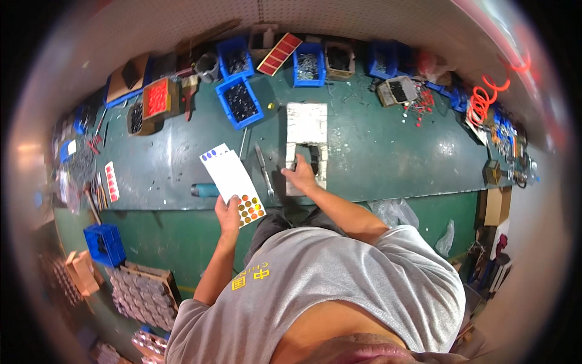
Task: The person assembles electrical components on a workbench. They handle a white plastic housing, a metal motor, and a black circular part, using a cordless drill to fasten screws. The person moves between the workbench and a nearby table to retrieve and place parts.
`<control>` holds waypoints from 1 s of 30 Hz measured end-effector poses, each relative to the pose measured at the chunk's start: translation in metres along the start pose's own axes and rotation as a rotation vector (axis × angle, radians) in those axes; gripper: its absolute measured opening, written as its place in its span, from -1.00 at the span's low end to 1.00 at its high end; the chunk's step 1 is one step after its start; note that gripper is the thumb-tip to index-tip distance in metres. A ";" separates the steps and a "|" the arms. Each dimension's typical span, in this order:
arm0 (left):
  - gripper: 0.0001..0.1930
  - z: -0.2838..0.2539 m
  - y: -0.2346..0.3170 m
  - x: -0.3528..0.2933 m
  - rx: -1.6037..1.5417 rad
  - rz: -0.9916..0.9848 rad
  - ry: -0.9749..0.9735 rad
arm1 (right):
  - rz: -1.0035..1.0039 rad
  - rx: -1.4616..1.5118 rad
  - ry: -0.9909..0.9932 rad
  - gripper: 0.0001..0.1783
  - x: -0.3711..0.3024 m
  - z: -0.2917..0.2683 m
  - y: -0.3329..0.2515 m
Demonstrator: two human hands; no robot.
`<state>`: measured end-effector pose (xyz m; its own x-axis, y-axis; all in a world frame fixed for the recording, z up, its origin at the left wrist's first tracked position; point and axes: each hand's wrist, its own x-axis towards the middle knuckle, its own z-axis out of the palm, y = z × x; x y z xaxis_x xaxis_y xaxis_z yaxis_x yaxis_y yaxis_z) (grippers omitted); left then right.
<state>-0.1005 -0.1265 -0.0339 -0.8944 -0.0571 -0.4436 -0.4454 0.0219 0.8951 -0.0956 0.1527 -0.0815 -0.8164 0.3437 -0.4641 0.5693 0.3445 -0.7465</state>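
Observation:
My left hand (228, 213) is closed on the lower left edge of some sticker sheets (225, 176). The sheets are white, with round orange and gold stickers at the near end and a few blue oval ones at the far end. On the green bench lies a white, stone-textured panel (307, 123) with a dark opening in its nearer half. My right hand (301, 176) grips the panel's left side beside that opening, a finger at the hole and the thumb at the outer edge. Between the hands lies a long grey metal tool (264, 167), its exact kind unclear.
A teal cylindrical tool handle (205, 190) lies partly under the sheets. Blue bins of small dark parts (240, 102) and silver parts (309, 68) line the back. A box of red parts (157, 97) stands left. A coiled orange hose (481, 104) hangs right. Pliers (102, 191) lie far left.

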 end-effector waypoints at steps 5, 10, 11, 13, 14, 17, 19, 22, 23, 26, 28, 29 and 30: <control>-0.75 0.003 0.021 0.016 0.032 -0.063 -0.074 | -0.102 -0.223 0.123 -0.48 0.007 0.005 0.014; -0.76 0.027 0.015 0.017 0.001 0.024 -0.049 | -0.304 -0.323 -0.008 -0.55 -0.001 -0.074 0.027; -0.76 0.037 0.015 0.016 0.009 0.018 -0.054 | -0.355 -0.346 -0.013 -0.56 0.002 -0.089 0.028; -0.76 0.053 0.014 0.009 0.026 0.009 -0.047 | -0.390 -0.465 -0.113 -0.59 0.021 -0.122 0.021; -0.76 0.055 0.006 0.010 0.045 0.014 -0.085 | -0.437 -0.516 -0.148 -0.61 0.028 -0.138 0.016; -0.76 0.084 0.004 0.003 -0.022 0.000 -0.091 | -0.528 -0.677 -0.275 -0.58 0.040 -0.174 0.015; -0.73 0.108 0.025 -0.004 0.093 -0.080 -0.084 | -0.563 -0.760 -0.334 -0.54 0.062 -0.190 0.036; -0.77 0.133 0.033 -0.005 0.096 -0.042 -0.065 | -0.745 -0.840 -0.312 -0.50 0.120 -0.210 0.066; -0.68 0.133 0.026 0.000 0.074 0.101 -0.111 | -0.838 -0.821 -0.303 -0.51 0.136 -0.208 0.069; -0.71 0.156 0.058 0.007 0.215 0.080 -0.174 | -0.853 -0.860 -0.277 -0.46 0.183 -0.218 0.063; -0.69 0.168 0.060 0.025 0.201 0.129 -0.202 | -0.862 -0.932 -0.249 -0.46 0.206 -0.234 0.038; -0.69 0.180 0.068 0.035 0.186 0.160 -0.236 | -0.856 -0.936 -0.221 -0.47 0.210 -0.236 0.035; -0.68 0.195 0.077 0.045 0.168 0.166 -0.243 | -0.847 -0.945 -0.196 -0.47 0.211 -0.236 0.036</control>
<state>-0.1834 0.0671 0.0066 -0.9299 0.2006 -0.3084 -0.2753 0.1766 0.9450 -0.2250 0.4442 -0.0935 -0.9100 -0.3918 -0.1353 -0.3508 0.9019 -0.2521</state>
